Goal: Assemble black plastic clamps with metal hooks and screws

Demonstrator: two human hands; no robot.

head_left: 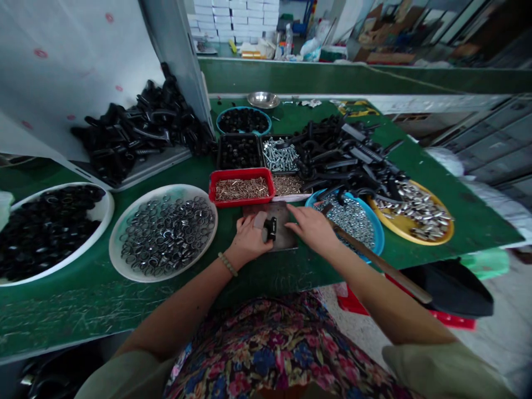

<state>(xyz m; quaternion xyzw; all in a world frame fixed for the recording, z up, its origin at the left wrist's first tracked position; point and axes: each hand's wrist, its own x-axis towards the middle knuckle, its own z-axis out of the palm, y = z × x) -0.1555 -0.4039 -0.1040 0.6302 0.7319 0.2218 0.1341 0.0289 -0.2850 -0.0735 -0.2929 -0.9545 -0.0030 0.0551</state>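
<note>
My left hand (250,239), with a wrap on one finger, is closed around a small black cylindrical part (272,228) above a flat metal plate (286,239). Over the plate's right side, my right hand (313,226) has its thumb and index finger apart, and I see nothing between them. Just behind the plate stands a red tray (272,191) of small copper-coloured pins. A hammer (374,257) with a long wooden handle lies by my right forearm, its head over a blue basin (380,235) of small silvery parts.
A white basin (114,252) of metal rings and another white basin (107,213) of black parts stand left. Screws (280,155) and black parts (239,151) fill trays behind. Black handles (336,149) are heaped at right, beside a yellow basin (449,230) of silver pieces.
</note>
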